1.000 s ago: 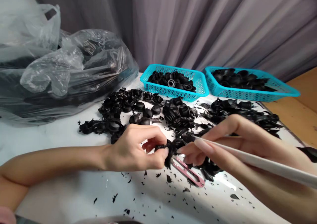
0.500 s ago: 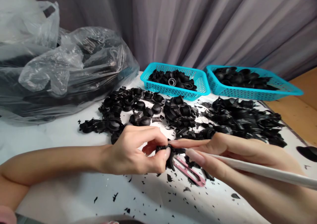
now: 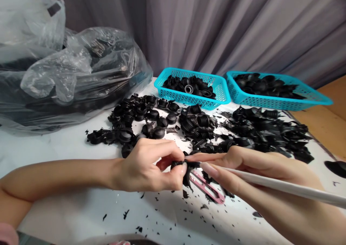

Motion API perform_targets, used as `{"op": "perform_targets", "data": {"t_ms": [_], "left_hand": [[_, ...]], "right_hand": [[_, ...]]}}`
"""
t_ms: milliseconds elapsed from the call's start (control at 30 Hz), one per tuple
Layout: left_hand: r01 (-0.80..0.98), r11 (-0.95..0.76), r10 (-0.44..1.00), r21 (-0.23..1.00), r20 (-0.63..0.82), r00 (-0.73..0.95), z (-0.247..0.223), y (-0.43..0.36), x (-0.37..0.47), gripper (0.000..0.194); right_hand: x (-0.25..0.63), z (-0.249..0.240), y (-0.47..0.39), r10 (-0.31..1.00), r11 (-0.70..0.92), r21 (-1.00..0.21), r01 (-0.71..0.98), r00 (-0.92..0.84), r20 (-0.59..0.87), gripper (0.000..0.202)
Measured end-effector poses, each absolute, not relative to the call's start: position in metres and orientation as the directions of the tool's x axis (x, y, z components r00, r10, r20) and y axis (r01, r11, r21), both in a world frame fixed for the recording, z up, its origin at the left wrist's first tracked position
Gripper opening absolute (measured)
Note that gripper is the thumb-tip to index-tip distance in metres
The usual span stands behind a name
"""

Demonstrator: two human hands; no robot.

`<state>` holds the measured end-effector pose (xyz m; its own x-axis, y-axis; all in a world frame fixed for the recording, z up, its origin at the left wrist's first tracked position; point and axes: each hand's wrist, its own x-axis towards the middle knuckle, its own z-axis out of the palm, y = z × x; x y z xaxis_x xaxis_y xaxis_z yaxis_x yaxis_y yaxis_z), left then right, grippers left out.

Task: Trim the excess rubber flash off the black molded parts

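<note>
Over table [image 3: 81, 216], left hand [image 3: 151, 167] pinching black part [image 3: 188, 172]

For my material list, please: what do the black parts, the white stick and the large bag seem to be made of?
Black parts: probably rubber or soft plastic, satin, from their ribs and dull highlights.
White stick: perhaps plastic or painted metal, smooth, from its even, pale surface.
Large bag: most likely thin plastic film, shiny, being wrinkled and see-through.

There are two hands [image 3: 151, 167], two baskets [image 3: 186, 98] and, seemingly, two tools [image 3: 221, 199].
</note>
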<state>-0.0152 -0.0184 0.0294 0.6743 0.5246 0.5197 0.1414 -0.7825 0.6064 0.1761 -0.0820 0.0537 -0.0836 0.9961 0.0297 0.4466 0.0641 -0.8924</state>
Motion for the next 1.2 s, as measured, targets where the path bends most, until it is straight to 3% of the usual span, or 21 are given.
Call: {"op": "perform_targets", "data": {"t_ms": [567,767,933,1067,1200], "left_hand": [[0.137,-0.789,0.515,0.599,0.524,0.679,0.029,-0.018,-0.014,0.013],[0.144,-0.785,0.526,0.603,0.524,0.67,0.027,-0.016,-0.014,0.013],[0.152,-0.772,0.544,0.618,0.517,0.661,0.022,-0.014,-0.013,0.01],[0.165,-0.776,0.544,0.609,0.513,0.664,0.02,-0.014,-0.012,0.011],[0.149,-0.815,0.496,0.56,0.541,0.679,0.022,-0.017,-0.011,0.012]], "right_hand": [[0.177,0.058,-0.08,0.995,0.042,-0.863,0.504,-0.096,-0.007,0.035],[0.171,0.052,-0.081,0.996,0.093,-0.855,0.511,-0.041,0.084,0.032],[0.165,0.044,-0.084,0.985,0.165,-0.778,0.607,-0.058,0.164,0.02],[0.159,0.037,-0.089,0.98,0.181,-0.728,0.661,-0.056,0.193,0.025],[0.156,0.033,-0.088,0.979,0.182,-0.752,0.634,-0.048,0.197,0.024]]}}
